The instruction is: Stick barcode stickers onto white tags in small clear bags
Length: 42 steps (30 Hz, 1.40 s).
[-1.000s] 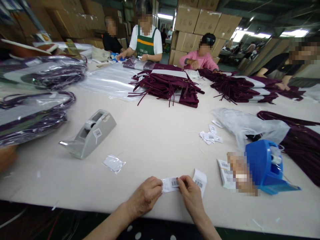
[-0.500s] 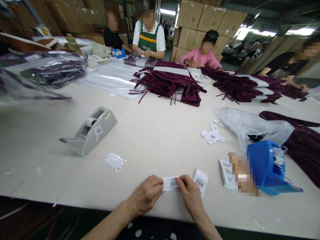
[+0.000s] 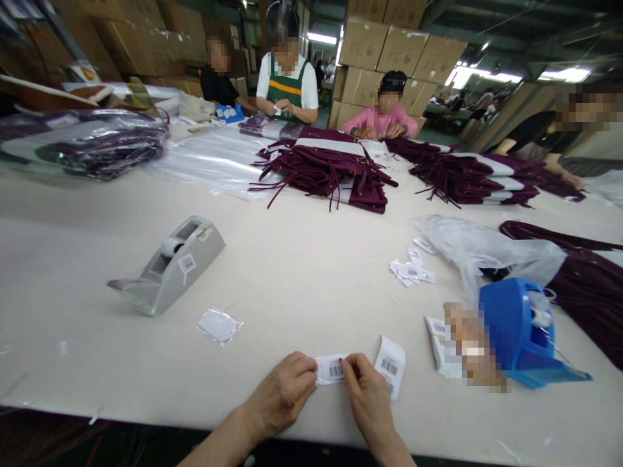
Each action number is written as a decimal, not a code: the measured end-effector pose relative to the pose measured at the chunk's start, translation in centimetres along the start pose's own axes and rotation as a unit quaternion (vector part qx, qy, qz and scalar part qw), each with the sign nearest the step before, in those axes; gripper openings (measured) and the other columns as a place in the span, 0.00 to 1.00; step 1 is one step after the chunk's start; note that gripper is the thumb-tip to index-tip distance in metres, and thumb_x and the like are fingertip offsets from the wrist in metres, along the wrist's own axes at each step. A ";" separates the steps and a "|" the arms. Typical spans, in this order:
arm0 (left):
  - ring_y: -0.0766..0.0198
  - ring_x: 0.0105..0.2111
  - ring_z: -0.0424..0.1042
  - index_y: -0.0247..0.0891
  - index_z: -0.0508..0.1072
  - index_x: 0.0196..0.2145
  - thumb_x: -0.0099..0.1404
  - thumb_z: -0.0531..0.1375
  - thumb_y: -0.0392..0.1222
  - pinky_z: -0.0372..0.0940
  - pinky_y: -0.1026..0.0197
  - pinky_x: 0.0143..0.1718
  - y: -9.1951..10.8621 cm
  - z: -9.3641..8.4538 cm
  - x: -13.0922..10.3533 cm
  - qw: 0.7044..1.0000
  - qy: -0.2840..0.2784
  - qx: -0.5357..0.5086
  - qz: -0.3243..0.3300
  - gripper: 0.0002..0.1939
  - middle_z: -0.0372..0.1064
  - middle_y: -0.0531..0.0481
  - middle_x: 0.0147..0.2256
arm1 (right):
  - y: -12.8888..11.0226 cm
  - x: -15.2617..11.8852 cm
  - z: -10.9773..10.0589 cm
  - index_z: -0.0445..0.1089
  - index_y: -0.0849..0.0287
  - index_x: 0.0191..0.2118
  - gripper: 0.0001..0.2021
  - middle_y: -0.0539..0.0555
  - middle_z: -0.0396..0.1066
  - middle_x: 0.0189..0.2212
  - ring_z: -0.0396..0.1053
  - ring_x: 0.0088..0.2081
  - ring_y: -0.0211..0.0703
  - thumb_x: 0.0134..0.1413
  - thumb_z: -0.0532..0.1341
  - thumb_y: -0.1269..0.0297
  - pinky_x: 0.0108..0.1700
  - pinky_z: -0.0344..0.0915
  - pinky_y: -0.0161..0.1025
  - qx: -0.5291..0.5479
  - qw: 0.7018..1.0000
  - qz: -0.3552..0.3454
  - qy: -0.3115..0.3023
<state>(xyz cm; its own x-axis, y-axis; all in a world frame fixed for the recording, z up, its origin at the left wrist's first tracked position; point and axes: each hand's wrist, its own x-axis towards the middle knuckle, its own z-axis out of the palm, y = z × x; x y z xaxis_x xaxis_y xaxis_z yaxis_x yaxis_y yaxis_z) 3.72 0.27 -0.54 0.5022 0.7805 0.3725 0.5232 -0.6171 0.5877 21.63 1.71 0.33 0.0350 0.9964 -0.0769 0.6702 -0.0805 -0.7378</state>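
Observation:
Near the front edge of the table, a small white barcode tag [image 3: 329, 370] is stretched between both hands. My left hand [image 3: 289, 389] pinches its left end, and my right hand [image 3: 367, 395] has thumb and finger on its right end. Just beyond the right hand lies a strip of barcode labels [image 3: 390, 364], partly behind the fingers. A small clear packet with a white card [image 3: 219, 323] rests to the left, near the grey tape dispenser [image 3: 178, 263]. Several loose barcode tags [image 3: 411, 272] lie farther off to the right.
At the right stand a blue tape dispenser [image 3: 516, 331] and a banded label stack [image 3: 440, 344]. Folded maroon garments [image 3: 326, 168] lie across the table, with plastic-wrapped ones [image 3: 97, 143] at far left and a crumpled plastic bag [image 3: 487, 250] at right. Several people work around the far side.
The view has shifted slightly, so the table items sit a little lower. Both hands keep their hold on the tag. Across the table, the person in pink has raised the head and moved the hands.

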 end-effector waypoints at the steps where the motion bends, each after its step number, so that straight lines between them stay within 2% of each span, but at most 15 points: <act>1: 0.64 0.35 0.64 0.35 0.68 0.31 0.65 0.49 0.31 0.66 0.61 0.36 0.0 0.0 0.0 1.000 0.000 -0.002 -0.001 0.09 0.67 0.45 0.34 | 0.0 0.0 0.1 0.62 0.54 0.22 0.20 0.50 0.66 0.17 0.64 0.20 0.42 0.53 0.48 0.45 0.24 0.56 0.36 -0.005 1.000 -0.004 0.005; 8: 0.62 0.35 0.64 0.36 0.67 0.31 0.64 0.50 0.31 0.65 0.60 0.36 -0.1 0.0 -0.1 1.000 -0.008 -0.005 -0.006 0.08 0.67 0.46 0.35 | 0.3 -0.3 0.5 0.62 0.54 0.23 0.21 0.51 0.67 0.18 0.65 0.21 0.42 0.56 0.46 0.46 0.24 0.56 0.36 -0.040 0.999 -0.028 0.022; 12: 0.61 0.35 0.63 0.36 0.65 0.32 0.64 0.50 0.31 0.64 0.58 0.36 0.2 -0.1 0.0 0.999 -0.032 0.022 -0.013 0.06 0.66 0.46 0.34 | 0.6 -0.4 0.8 0.62 0.54 0.23 0.20 0.51 0.67 0.18 0.65 0.20 0.41 0.57 0.46 0.49 0.24 0.55 0.35 -0.062 0.996 -0.055 0.041; 14: 0.60 0.35 0.63 0.35 0.65 0.36 0.63 0.52 0.32 0.64 0.56 0.36 0.5 -0.1 0.2 0.997 -0.056 0.052 -0.019 0.04 0.66 0.46 0.35 | 0.8 -0.4 1.0 0.62 0.55 0.23 0.20 0.51 0.67 0.18 0.65 0.20 0.41 0.58 0.45 0.50 0.23 0.55 0.35 -0.080 0.993 -0.072 0.051; 18: 0.57 0.35 0.63 0.35 0.62 0.48 0.61 0.55 0.35 0.65 0.54 0.34 0.7 0.0 0.6 0.988 -0.095 0.121 -0.012 0.16 0.65 0.45 0.37 | 1.0 -0.4 1.4 0.61 0.55 0.23 0.18 0.51 0.67 0.18 0.65 0.19 0.40 0.60 0.45 0.54 0.23 0.54 0.35 -0.116 0.984 -0.111 0.072; 22: 0.56 0.34 0.63 0.34 0.63 0.46 0.61 0.56 0.36 0.65 0.53 0.34 0.6 0.5 0.7 0.982 -0.087 0.168 0.000 0.15 0.65 0.44 0.37 | 1.0 -0.3 1.5 0.59 0.55 0.24 0.18 0.52 0.68 0.20 0.67 0.22 0.42 0.62 0.43 0.56 0.25 0.56 0.36 -0.183 0.965 -0.159 0.096; 26: 0.56 0.35 0.62 0.34 0.63 0.46 0.60 0.56 0.36 0.64 0.53 0.35 0.4 0.8 0.6 0.981 -0.080 0.176 0.008 0.15 0.65 0.44 0.38 | 1.3 -0.3 1.1 0.63 0.58 0.32 0.16 0.53 0.68 0.20 0.67 0.21 0.43 0.62 0.45 0.55 0.22 0.58 0.37 -0.239 0.945 -0.170 0.142; 28: 0.56 0.35 0.62 0.34 0.62 0.47 0.61 0.55 0.36 0.64 0.53 0.35 0.3 0.8 0.5 0.982 -0.084 0.170 0.003 0.15 0.64 0.44 0.38 | 1.6 -0.6 1.0 0.64 0.60 0.37 0.13 0.55 0.70 0.23 0.69 0.25 0.44 0.62 0.46 0.60 0.26 0.62 0.38 -0.239 0.924 -0.245 0.173; 30: 0.57 0.35 0.62 0.34 0.63 0.46 0.61 0.54 0.35 0.63 0.54 0.35 0.4 0.8 0.5 0.983 -0.087 0.162 -0.008 0.14 0.64 0.44 0.38 | 2.0 -1.2 1.2 0.65 0.62 0.41 0.11 0.57 0.73 0.31 0.71 0.35 0.45 0.62 0.47 0.65 0.38 0.65 0.40 -0.239 0.885 -0.360 0.170; 32: 0.57 0.35 0.62 0.35 0.63 0.46 0.61 0.53 0.34 0.63 0.54 0.36 0.5 0.7 0.5 0.983 -0.094 0.155 -0.016 0.14 0.64 0.44 0.38 | 2.6 -1.8 1.4 0.64 0.64 0.47 0.13 0.59 0.72 0.41 0.68 0.45 0.47 0.60 0.50 0.66 0.51 0.59 0.43 -0.270 0.848 -0.433 0.145; 34: 0.57 0.36 0.62 0.35 0.63 0.46 0.62 0.53 0.34 0.63 0.54 0.36 0.6 0.6 0.4 0.983 -0.099 0.154 -0.016 0.14 0.64 0.45 0.38 | 3.1 -2.2 1.7 0.64 0.66 0.50 0.16 0.60 0.70 0.47 0.63 0.51 0.50 0.59 0.52 0.64 0.59 0.49 0.48 -0.320 0.831 -0.434 0.138; 37: 0.57 0.37 0.62 0.36 0.62 0.47 0.63 0.52 0.35 0.63 0.54 0.37 0.7 0.3 0.4 0.983 -0.101 0.151 -0.015 0.14 0.64 0.44 0.39 | 3.4 -2.3 1.9 0.65 0.68 0.50 0.18 0.63 0.67 0.49 0.57 0.56 0.55 0.59 0.52 0.63 0.62 0.36 0.54 -0.336 0.839 -0.403 0.143; 39: 0.57 0.37 0.62 0.36 0.62 0.48 0.62 0.52 0.34 0.63 0.54 0.38 0.7 0.1 0.5 0.984 -0.105 0.142 -0.023 0.15 0.64 0.44 0.40 | 3.4 -2.3 1.8 0.65 0.68 0.50 0.18 0.63 0.66 0.50 0.50 0.60 0.55 0.58 0.52 0.63 0.62 0.33 0.55 -0.317 0.847 -0.408 0.126; 42: 0.58 0.37 0.63 0.38 0.63 0.47 0.63 0.52 0.35 0.63 0.55 0.39 0.6 0.2 0.5 0.986 -0.106 0.125 -0.037 0.14 0.64 0.45 0.40 | 3.5 -2.4 1.1 0.64 0.66 0.52 0.19 0.58 0.65 0.53 0.42 0.62 0.53 0.55 0.55 0.64 0.63 0.28 0.54 -0.316 0.838 -0.436 0.091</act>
<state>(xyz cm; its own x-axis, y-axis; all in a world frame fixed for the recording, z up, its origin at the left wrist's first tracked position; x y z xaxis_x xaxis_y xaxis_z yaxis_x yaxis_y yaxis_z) 4.39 0.26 -0.12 0.5756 0.8017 0.1609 0.7033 -0.5858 0.4028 23.12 -0.96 -2.81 -0.5988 0.6615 0.4515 0.7564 0.6524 0.0472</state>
